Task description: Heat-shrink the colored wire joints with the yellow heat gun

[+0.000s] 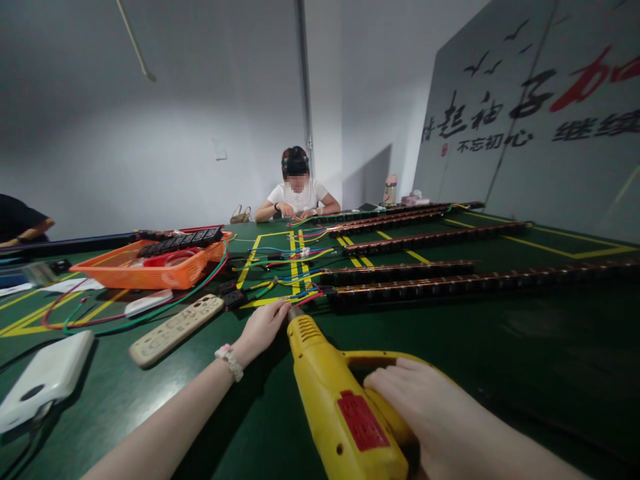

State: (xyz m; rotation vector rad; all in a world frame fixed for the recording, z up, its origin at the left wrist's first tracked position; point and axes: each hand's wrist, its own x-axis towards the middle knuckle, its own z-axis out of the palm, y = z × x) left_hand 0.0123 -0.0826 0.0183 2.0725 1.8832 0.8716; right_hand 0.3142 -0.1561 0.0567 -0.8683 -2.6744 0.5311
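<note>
My right hand [407,393] is wrapped round the handle of a yellow heat gun [330,387] with a red label. Its metal nozzle [295,312] points away from me at coloured wires [306,295] that come out of the nearest long dark strip [450,285]. Just left of the nozzle, the closed fingers of my left hand [264,325] reach the near end of these wires. What the fingertips pinch is hidden, though the wires run up to them. A black connector [233,297] lies beyond my left hand.
More dark strips [430,239] with wires lie across the green table [540,360]. At left are an orange basket [150,272], a beige power strip [175,330] and a white power bank [47,380]. A co-worker [297,193] sits opposite; another person's arm [30,230] shows far left.
</note>
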